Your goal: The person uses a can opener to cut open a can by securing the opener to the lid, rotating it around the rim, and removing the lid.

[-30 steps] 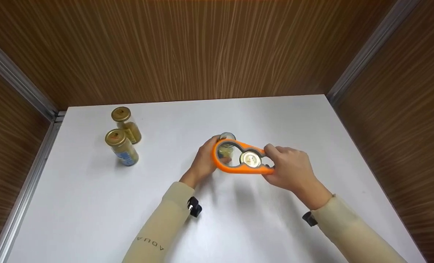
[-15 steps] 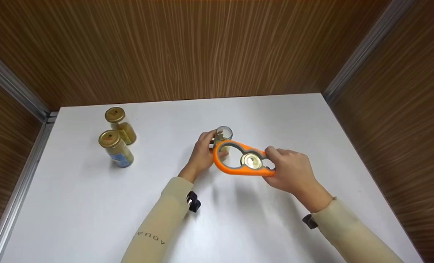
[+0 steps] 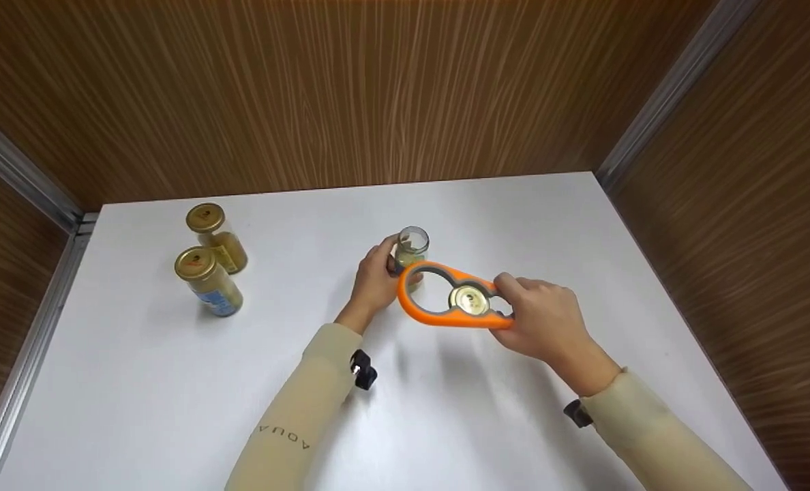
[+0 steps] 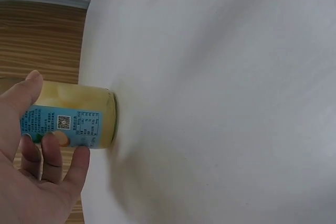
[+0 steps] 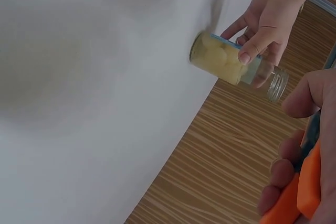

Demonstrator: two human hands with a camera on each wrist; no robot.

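My left hand (image 3: 376, 281) grips an uncapped glass jar (image 3: 412, 249) around its side. In the left wrist view the jar (image 4: 79, 95) has a blue label, and pale yellow pieces in liquid show through the glass. Its bare threaded mouth (image 5: 278, 85) is visible in the right wrist view. Whether the base touches the table, I cannot tell. My right hand (image 3: 545, 314) holds an orange and grey jar opener (image 3: 439, 318) by its handle end. A gold lid (image 3: 470, 300) sits within the opener's smaller ring. The opener partly covers the jar's lower part in the head view.
Two jars with gold lids stand upright at the left of the white table (image 3: 296, 409): a blue-labelled one (image 3: 214, 290) in front and another (image 3: 224, 245) behind. Wood-grain panels (image 3: 350, 95) enclose the back and sides.
My left hand has moved the jar farther back from the opener, so its mouth now shows fully. My right hand keeps the opener and lid nearly still. The head view has shifted slightly.
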